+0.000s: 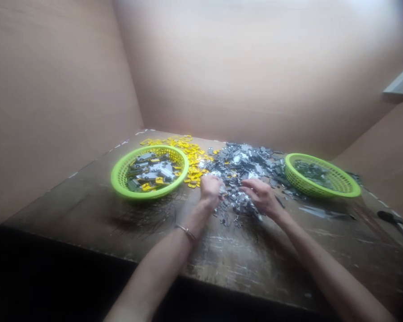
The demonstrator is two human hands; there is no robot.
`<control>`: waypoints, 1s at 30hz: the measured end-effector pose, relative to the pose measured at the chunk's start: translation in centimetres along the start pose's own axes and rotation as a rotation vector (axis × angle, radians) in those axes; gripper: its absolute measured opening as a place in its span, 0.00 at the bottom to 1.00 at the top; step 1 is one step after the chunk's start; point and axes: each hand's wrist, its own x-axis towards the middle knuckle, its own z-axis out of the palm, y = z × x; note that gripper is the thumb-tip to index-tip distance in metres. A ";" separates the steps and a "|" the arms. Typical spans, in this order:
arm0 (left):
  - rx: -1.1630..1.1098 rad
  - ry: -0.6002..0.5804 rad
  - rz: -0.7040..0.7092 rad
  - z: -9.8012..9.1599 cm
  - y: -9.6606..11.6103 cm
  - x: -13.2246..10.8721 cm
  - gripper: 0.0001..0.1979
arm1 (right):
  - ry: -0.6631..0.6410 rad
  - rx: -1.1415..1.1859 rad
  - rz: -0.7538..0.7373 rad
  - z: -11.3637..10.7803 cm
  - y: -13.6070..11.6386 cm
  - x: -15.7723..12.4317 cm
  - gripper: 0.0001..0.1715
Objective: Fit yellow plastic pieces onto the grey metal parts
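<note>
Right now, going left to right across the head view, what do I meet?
Green plastic basket of grey and yellow pieces → left hand → right hand → second green plastic basket → dark-handled tool

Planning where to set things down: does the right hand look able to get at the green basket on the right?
Probably yes: the right hand is close to the green basket, with only a low spread of small grey parts between them.
</note>
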 end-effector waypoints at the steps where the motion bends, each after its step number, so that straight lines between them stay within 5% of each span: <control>1: -0.019 0.075 0.027 -0.6 0.6 0.7 0.08 | -0.050 -0.024 0.016 0.2 -0.2 0.6 0.13; 3: -0.052 0.236 0.046 -1.7 1.5 2.1 0.07 | -0.164 -0.095 0.051 1.1 -1.0 1.8 0.14; 5: -0.061 0.272 0.035 -2.2 1.7 2.9 0.05 | -0.280 -0.185 0.078 2.2 -2.0 2.8 0.15; 10: -0.100 0.203 0.041 -1.6 0.7 3.0 0.08 | -0.469 -0.322 0.032 4.6 -4.5 3.8 0.16; 14: -0.155 0.097 0.032 -1.0 0.4 2.6 0.07 | -0.445 -0.353 0.016 4.8 -4.7 3.3 0.13; 17: -0.197 0.003 0.030 -1.0 0.6 2.2 0.06 | -0.241 -0.312 0.093 3.6 -3.4 2.6 0.13; 20: -0.232 -0.089 0.003 -0.7 0.2 1.4 0.07 | 0.026 -0.019 0.347 1.5 -1.8 2.1 0.13; 23: -0.223 -0.190 -0.052 0.1 -0.8 0.4 0.07 | 0.146 0.492 0.641 0.1 -0.7 1.4 0.10; 26: -0.195 -0.284 -0.052 0.9 -1.9 -0.6 0.07 | 0.170 0.881 0.740 0.2 -0.6 0.4 0.11; 30: -0.180 -0.306 -0.008 1.4 -2.6 -1.2 0.08 | 0.063 1.028 0.751 0.9 -1.3 -0.8 0.17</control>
